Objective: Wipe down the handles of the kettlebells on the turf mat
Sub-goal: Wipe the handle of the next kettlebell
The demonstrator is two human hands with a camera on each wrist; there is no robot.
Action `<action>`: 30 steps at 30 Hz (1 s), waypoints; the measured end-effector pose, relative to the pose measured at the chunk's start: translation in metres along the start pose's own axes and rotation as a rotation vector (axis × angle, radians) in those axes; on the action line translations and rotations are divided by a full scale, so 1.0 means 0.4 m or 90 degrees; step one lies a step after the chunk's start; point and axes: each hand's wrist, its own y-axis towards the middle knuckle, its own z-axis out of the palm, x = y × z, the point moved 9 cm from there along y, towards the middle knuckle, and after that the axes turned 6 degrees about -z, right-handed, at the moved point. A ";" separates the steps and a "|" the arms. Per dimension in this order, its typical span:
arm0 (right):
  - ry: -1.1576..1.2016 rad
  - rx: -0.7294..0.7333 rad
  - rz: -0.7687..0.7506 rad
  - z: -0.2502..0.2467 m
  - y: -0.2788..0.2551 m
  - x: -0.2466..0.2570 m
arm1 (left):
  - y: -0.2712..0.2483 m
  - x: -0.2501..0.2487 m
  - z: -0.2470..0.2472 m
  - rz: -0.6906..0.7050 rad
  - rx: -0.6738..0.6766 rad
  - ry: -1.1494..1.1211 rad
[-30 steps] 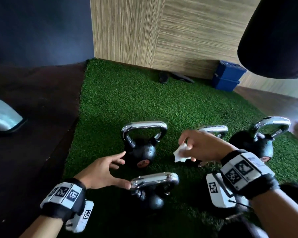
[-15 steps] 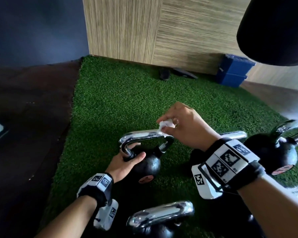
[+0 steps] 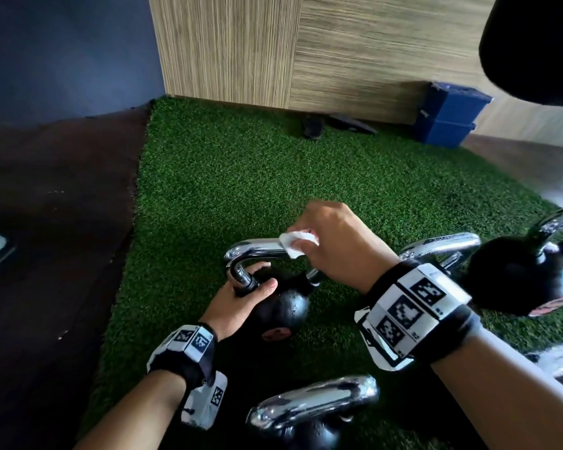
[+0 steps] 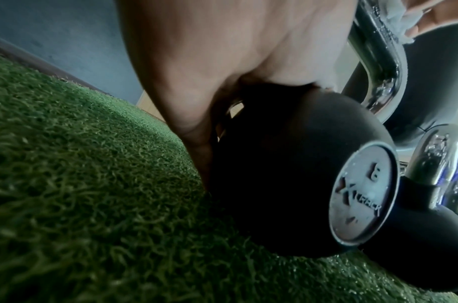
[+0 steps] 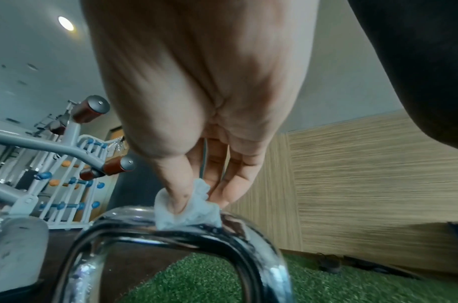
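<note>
White crumpled wipe (image 3: 294, 243) pinched in right hand (image 3: 338, 245) fingers atop chrome handle (image 3: 257, 250) of black round kettlebell (image 3: 281, 308), left hand (image 3: 238, 303) gripping handle's 9 o'clock leg.

On the round grey badge (image 4: 362, 194) set in the black kettlebell (image 4: 274, 174) I read the number "8" and a brand that looks like "X TRACK"; nothing else legible.

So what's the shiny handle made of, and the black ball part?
The handle looks like polished chrome metal: it mirrors the room. The ball is matte black, probably coated iron or rubber; I can't tell which.
</note>
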 end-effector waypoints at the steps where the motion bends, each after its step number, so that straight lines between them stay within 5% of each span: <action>1: -0.007 0.000 0.017 -0.007 -0.006 -0.014 | -0.001 -0.001 0.000 -0.003 0.000 0.004; 15: -0.045 0.058 0.147 -0.035 -0.055 -0.101 | -0.021 -0.015 -0.003 -0.016 -0.018 0.010; 30: 0.107 0.077 0.238 0.068 -0.102 -0.239 | -0.029 -0.019 -0.004 -0.031 -0.006 0.022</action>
